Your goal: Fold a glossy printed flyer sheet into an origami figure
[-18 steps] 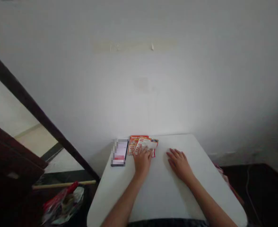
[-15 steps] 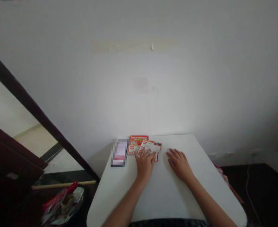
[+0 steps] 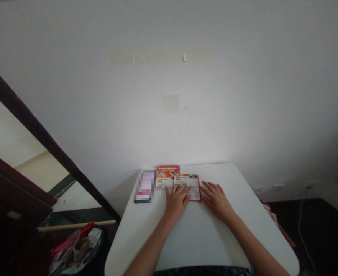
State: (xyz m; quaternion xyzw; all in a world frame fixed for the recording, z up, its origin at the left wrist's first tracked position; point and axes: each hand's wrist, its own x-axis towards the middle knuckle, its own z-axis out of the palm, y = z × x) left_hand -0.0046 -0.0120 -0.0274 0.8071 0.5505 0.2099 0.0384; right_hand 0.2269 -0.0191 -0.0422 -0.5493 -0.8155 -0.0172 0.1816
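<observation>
A white printed card (image 3: 194,184) with red edging lies flat near the surface's (image 3: 203,241) twelve o'clock edge, overlapping an orange-and-white printed leaflet (image 3: 168,171) at its ten o'clock, also flat.

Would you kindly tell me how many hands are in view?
2: the left hand, partly over the red-edged card on the table, and the right hand, by that card's right edge.

A white rectangular printed card with a red border (image 3: 192,183) lies on a white round-cornered table (image 3: 200,237). The left hand (image 3: 175,202) presses spread fingers on the card's near left part; the right hand (image 3: 217,201) lies flat, fingertips at the card's right edge. Left of the card, partly covered by it, is an orange-red and white printed sheet (image 3: 166,171); farther left of the card, a dark-edged rectangular phone (image 3: 145,186), its screen pixelated.
</observation>
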